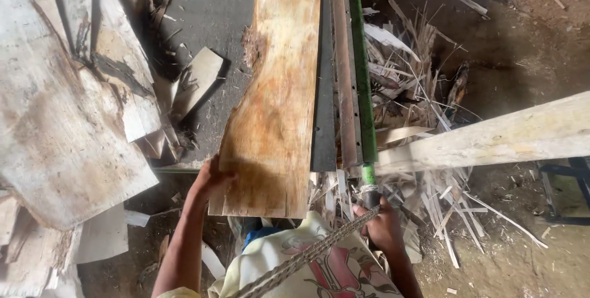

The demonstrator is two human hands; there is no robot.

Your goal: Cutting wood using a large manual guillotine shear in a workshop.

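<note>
Hands: L (212, 178) on veneer sheet (273, 95), R (382, 227) on lever (362, 89).

The long orange-brown sheet of wood veneer (275, 98) looks raw, matt and grainy, its left edge ragged. Right of that sheet, the flat grey metal blade (323, 89) is dull and smooth, and the green painted metal bar (360, 64) faintly glossy. Farther right, pale splintery wood strips (418, 89) lie rough. Left of the sheet, whitish veneer sheets (55, 132) look chalky.
</note>
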